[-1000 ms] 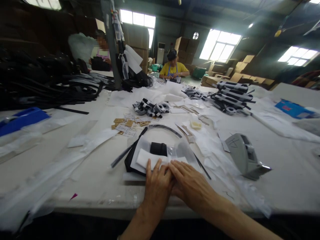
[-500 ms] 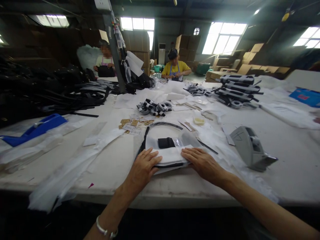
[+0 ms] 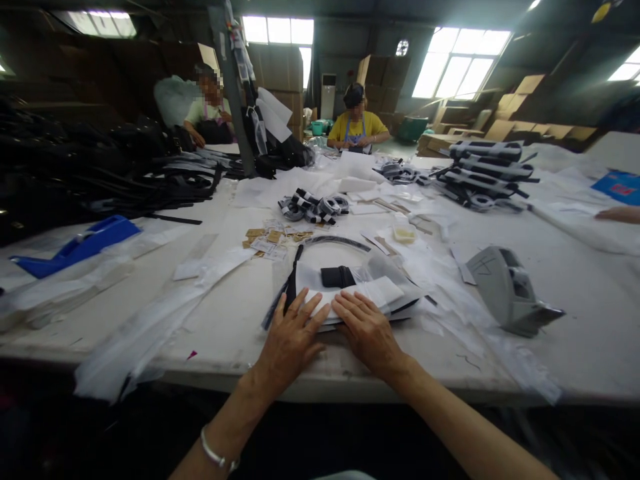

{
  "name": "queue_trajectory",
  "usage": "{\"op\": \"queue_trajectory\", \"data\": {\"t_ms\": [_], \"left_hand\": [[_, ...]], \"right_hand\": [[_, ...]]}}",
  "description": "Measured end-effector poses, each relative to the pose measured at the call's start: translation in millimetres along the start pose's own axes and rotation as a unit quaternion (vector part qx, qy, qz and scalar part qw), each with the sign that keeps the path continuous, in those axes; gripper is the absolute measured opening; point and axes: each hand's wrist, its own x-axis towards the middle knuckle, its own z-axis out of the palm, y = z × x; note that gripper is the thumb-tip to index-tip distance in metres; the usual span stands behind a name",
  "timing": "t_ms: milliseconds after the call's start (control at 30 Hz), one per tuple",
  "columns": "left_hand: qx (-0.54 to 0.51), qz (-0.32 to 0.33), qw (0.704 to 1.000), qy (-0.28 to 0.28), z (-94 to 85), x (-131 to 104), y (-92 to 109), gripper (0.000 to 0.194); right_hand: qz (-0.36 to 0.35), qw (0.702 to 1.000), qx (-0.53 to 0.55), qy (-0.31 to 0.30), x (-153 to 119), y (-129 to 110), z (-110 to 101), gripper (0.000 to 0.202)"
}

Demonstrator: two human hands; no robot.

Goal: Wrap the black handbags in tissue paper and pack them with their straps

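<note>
Both hands lie on a folded white sheet (image 3: pixel 383 291) over a flat dark bundle at the table's front edge. My left hand (image 3: pixel 295 333) rests on its left part, fingers stretched out and apart. Beside it, my right hand (image 3: pixel 367 330) presses flat on the sheet, fingers extended. Just beyond the fingertips lies a small black folded piece (image 3: pixel 337 277), with clear plastic at its right end. A dark curved strap (image 3: pixel 340 241) arcs behind it. What lies under the sheet is mostly hidden.
A grey tape dispenser (image 3: pixel 510 293) stands to the right, a blue one (image 3: pixel 80 247) to the left. Coiled straps (image 3: pixel 315 205) and brown tags (image 3: pixel 273 239) lie ahead. Two co-workers sit across the table (image 3: pixel 225 353); another person's hand (image 3: pixel 620 213) shows at far right.
My right hand has slid left along the sheet, close to my left hand. More of the sheet's right end now shows. The view has shifted slightly.
</note>
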Motion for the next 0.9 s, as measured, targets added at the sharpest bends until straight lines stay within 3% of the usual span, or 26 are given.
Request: {"op": "queue_trajectory", "data": {"t_ms": [233,367,500,733,900], "left_hand": [[0.013,0.008,0.998,0.053,10.6,-5,-11,0.042],[-0.004,-0.032,0.995,0.091,21.4,-5,-7,0.038],[0.031,-0.022,0.993,0.116,20.1,-9,1,0.040],[0.186,0.052,0.980,0.054,6.1,-9,20,0.045],[0.246,0.106,0.963,0.042,12.8,-1,11,0.041]], "right_hand": [[-0.017,0.999,-0.005,-0.030,3,0,-8,0.045],[-0.012,1.000,-0.021,-0.014,2,-2,-2,0.039],[-0.008,0.999,-0.032,0.008,-1,-5,4,0.034],[-0.017,0.999,-0.043,0.010,-1,-4,3,0.033],[-0.006,0.998,-0.050,-0.022,1,-6,2,0.047]]}}
